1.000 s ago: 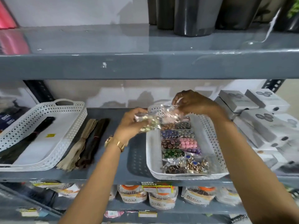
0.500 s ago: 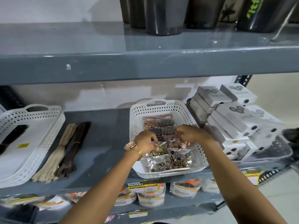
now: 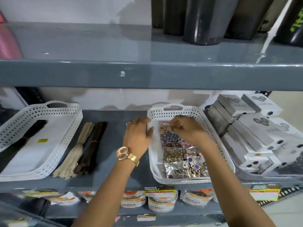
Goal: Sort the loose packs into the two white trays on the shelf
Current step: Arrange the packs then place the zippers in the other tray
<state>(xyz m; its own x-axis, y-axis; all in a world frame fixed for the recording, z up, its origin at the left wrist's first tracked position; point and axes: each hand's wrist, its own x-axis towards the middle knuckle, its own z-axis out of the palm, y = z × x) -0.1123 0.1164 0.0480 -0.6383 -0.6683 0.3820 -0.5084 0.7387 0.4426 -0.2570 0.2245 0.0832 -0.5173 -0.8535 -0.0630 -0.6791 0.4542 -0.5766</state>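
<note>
Left hand (image 3: 138, 135): fingers spread flat, thumb side touching the left wall of the right tray; a gold watch (image 3: 122, 153) on the wrist.
Right hand (image 3: 186, 128): fingers curled down onto the far packs inside the right tray; whether it pinches one cannot be told.
Right tray (image 3: 227, 158): white, perforated; holds clear packs of buttons (image 3: 173, 154) in rows, silver ones nearest.
Loose packs (image 3: 82, 145): beige and dark brown bundles, lying on the shelf between the trays.
Left tray (image 3: 64, 141): white, perforated; holds one dark bundle (image 3: 32, 134) and a yellow label (image 3: 42, 140).
Boxes (image 3: 255, 128): white, stacked just right of the right tray.
</note>
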